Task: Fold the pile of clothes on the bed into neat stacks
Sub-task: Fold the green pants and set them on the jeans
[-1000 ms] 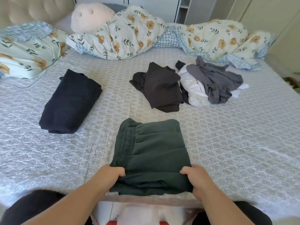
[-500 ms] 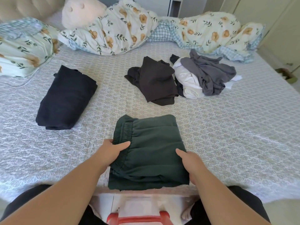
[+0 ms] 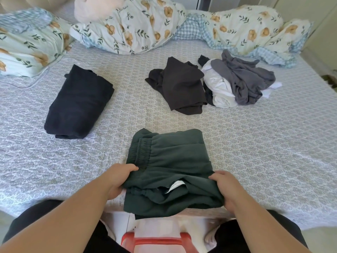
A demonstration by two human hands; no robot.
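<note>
Two hands work at the lower centre of the frame: our left hand (image 3: 116,179) grips the left edge of the dark green garment (image 3: 169,167), fingers curled round the cloth, and our right hand (image 3: 225,189) grips its right edge the same way. We see the garment folded, lying on the near edge of the bed (image 3: 255,152), its near layers lifted slightly between our hands, a white tag showing inside. At left of centre a folded navy garment (image 3: 78,103) lies on the bed. At upper centre sits a crumpled brown garment (image 3: 180,84), touching a heap of white and grey clothes (image 3: 237,81) on its right. Floral bedding (image 3: 131,24) lies bunched along the top of the frame.
</note>
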